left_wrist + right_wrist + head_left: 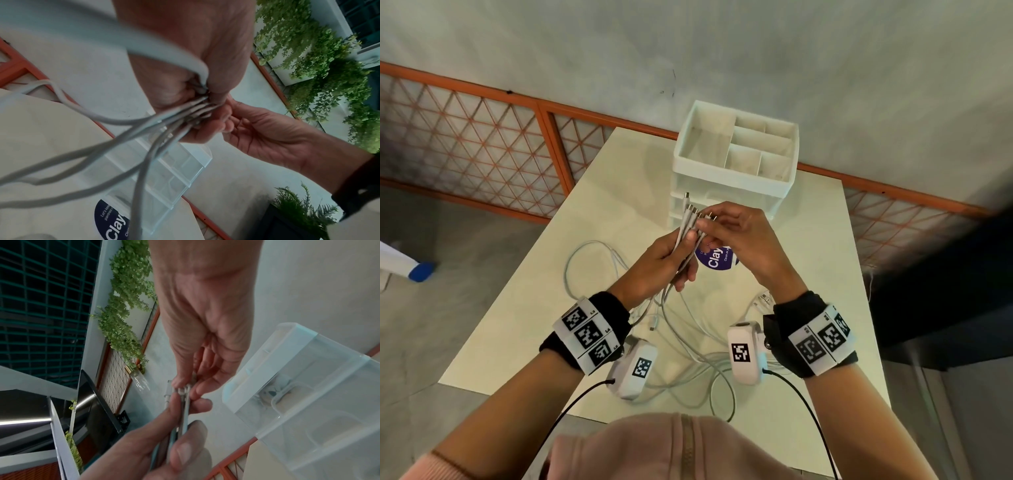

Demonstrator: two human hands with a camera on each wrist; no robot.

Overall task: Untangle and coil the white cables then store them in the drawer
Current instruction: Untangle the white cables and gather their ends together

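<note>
Your left hand (pixel 664 260) grips the white cables (pixel 681 236) as a bundle; your right hand (pixel 736 233) pinches their connector ends (pixel 693 209) just above. Loose loops (pixel 688 342) trail below your wrists, so pulling upward may retighten them into knots.

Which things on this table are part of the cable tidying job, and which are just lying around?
Part of the job:
- white cables, ends gathered in the left hand, plugs pinched by the right hand
- clear drawer unit with its divided top tray

Lying about:
- round purple sticker on the table
- plants on the wall
</note>
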